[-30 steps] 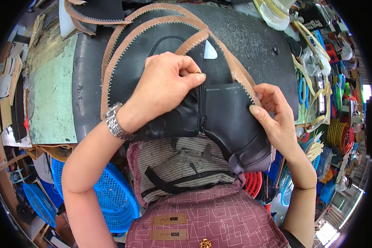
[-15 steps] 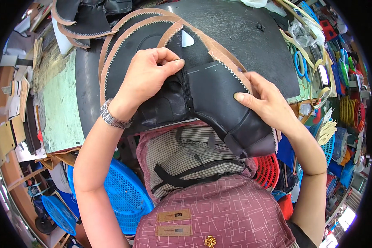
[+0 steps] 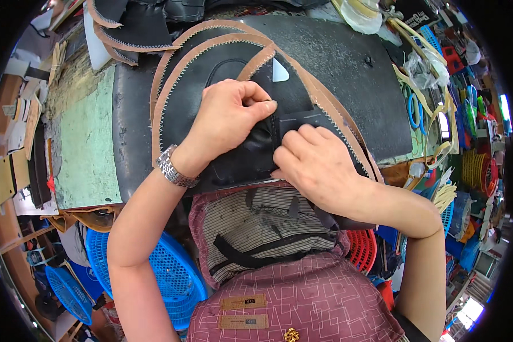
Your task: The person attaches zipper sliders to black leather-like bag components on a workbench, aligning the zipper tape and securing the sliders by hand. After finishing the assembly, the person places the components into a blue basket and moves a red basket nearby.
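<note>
A black leather boot upper (image 3: 295, 94) with a tan, zigzag-stitched border lies over the front edge of the bench. A black zipper (image 3: 275, 131) runs down its middle. My left hand (image 3: 225, 119), with a metal watch on the wrist, pinches the zipper's upper end between thumb and forefinger. Curled over the zipper's lower end, my right hand (image 3: 319, 165) is closed; its fingertips and whatever they grip are hidden behind the knuckles. A white triangular patch (image 3: 280, 70) shows above the zipper. More stitched black pieces (image 3: 134, 28) lie at the far left.
Under the work is a black mat (image 3: 353, 68) on a pale green bench top (image 3: 88, 154). Blue scissor handles (image 3: 415, 111) and coiled strips (image 3: 439, 128) lie at its right. Below stand a blue basket (image 3: 168, 273) and a red basket (image 3: 362, 248). My lap carries a maroon apron (image 3: 325, 290).
My right hand has let go of the upper's right edge and moved left, closing at the zipper's lower end. My left hand keeps its pinch. The upper's right part now lies lower and flatter.
</note>
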The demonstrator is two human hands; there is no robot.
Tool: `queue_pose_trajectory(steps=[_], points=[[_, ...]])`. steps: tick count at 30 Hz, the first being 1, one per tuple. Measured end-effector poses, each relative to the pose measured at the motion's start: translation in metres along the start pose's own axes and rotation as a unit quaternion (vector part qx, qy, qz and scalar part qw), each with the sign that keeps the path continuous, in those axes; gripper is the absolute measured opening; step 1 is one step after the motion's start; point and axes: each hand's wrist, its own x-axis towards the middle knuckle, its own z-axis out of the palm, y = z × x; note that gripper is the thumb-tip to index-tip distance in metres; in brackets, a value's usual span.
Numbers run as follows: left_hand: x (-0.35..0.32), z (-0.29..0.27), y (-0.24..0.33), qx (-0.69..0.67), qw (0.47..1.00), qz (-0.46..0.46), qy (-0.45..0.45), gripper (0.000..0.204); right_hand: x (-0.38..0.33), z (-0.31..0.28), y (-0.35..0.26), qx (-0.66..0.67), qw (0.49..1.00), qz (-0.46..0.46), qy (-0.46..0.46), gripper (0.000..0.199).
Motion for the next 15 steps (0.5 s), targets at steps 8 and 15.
queue_pose_trajectory(steps=[8,15], points=[[-0.002,-0.001,0.001,0.020,0.999,0.024,0.009,0.019,0.012,-0.009,0.010,0.086,0.993,0.016,0.083,0.022],[-0.005,0.010,-0.005,0.053,0.994,0.083,0.057,0.016,0.011,0.000,0.018,0.123,0.991,0.032,0.032,0.028]])
